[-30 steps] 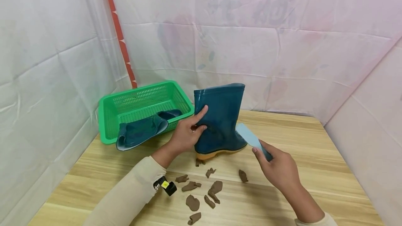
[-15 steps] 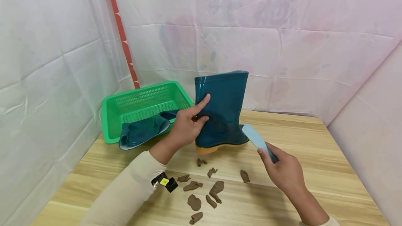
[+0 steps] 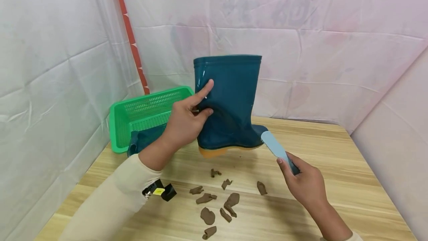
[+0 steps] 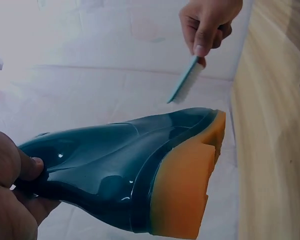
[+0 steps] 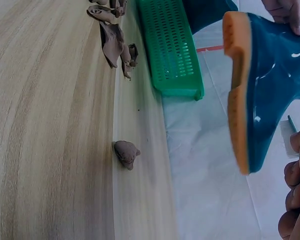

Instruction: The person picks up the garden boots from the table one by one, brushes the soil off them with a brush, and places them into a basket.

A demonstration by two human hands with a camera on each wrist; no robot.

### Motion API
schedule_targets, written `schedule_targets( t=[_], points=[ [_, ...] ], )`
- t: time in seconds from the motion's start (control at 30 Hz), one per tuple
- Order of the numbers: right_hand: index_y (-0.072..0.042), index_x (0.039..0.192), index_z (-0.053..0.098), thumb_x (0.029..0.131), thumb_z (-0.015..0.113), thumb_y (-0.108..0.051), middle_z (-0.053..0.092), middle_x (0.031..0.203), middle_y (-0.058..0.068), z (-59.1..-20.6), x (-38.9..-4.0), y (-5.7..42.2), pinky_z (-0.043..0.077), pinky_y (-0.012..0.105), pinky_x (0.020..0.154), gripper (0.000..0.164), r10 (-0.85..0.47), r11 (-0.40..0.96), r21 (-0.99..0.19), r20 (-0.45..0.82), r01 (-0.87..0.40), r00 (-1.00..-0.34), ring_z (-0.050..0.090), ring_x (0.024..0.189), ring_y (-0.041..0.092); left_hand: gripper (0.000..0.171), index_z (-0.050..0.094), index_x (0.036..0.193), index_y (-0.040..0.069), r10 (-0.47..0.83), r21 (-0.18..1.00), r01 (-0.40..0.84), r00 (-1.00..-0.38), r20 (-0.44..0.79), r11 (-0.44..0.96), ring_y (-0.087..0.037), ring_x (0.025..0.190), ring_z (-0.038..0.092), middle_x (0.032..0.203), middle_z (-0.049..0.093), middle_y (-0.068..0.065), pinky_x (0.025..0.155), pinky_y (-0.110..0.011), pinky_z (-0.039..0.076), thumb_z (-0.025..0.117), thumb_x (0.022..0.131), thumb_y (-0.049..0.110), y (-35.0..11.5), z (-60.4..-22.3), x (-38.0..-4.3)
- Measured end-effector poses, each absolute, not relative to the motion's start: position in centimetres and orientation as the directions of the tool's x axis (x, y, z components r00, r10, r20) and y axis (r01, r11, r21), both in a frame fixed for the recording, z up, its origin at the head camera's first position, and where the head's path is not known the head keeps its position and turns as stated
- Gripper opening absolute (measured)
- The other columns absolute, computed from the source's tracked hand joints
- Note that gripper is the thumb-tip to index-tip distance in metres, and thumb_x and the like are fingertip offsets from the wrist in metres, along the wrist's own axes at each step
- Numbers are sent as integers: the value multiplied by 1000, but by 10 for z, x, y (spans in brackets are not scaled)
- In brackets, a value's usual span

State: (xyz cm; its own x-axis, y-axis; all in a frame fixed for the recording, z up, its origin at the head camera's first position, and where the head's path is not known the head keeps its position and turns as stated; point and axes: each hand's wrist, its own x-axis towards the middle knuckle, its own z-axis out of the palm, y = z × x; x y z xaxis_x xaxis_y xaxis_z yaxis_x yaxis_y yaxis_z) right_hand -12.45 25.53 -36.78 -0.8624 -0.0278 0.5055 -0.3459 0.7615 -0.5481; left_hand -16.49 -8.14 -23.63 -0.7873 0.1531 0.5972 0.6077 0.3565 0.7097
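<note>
A teal rubber boot [image 3: 230, 103] with an orange sole [image 4: 182, 187] is held upright above the table. My left hand [image 3: 185, 122] grips the back of its shaft, thumb and forefinger on the near side. My right hand [image 3: 305, 181] holds a light blue brush [image 3: 275, 146] by its handle, close to the boot's toe. White bristles [image 4: 190, 82] show in the left wrist view, where a gap separates them from the toe. Brown clay-like scraps [image 3: 208, 215] lie on the table below the boot.
A green perforated basket [image 3: 118, 122] stands at the back left. A second teal boot [image 3: 147, 137] hangs over its front rim, partly hidden by my left arm. White cloth walls [image 3: 334, 55] enclose the wooden table [image 3: 347, 181].
My left hand has lifted the boot off the table and shifted it slightly left. The brush, still in my right hand, has moved a little to the right.
</note>
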Motion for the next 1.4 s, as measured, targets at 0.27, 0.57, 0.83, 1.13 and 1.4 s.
schedule_targets(
  t=[0.27,0.57,0.83,1.13,1.4],
  points=[
    [2,118,76,96,75,-21,76,84,13,-370,-125,257,43,31,50,32,-13,767,-554,493,-325,-870,58,57,14,68,51,151,21,124,681,642,-753,646,352,-20,57,58,149,53,-9,51,-27,42,71,93,-7,-95,-212,-171],
    [3,119,75,97,74,-23,76,90,18,-372,-125,257,45,34,51,34,-17,772,-552,478,-315,-878,62,61,18,70,53,149,25,106,646,666,-722,684,373,-20,40,34,62,38,-8,43,-28,30,73,91,-8,-122,-199,-183],
    [3,120,74,97,74,-24,76,90,18,-375,-125,258,49,38,54,36,-17,774,-553,467,-307,-884,68,65,22,71,55,146,27,27,658,667,-709,705,349,-18,42,36,54,36,-3,45,-26,32,75,88,-10,-150,-193,-191],
    [4,120,74,97,74,-24,76,90,20,-379,-125,259,49,39,52,36,-21,784,-539,471,-307,-882,69,65,24,68,53,146,29,-78,683,647,-704,706,339,-16,49,39,94,67,-8,51,-24,35,72,92,-7,-175,-185,-204],
    [4,121,73,98,73,-25,75,94,22,-382,-126,260,52,45,55,38,-26,779,-545,464,-309,-885,72,70,29,69,52,147,33,-113,715,590,-737,667,375,-16,44,44,69,59,-5,50,-23,41,72,93,-5,-205,-192,-219]
  ],
)
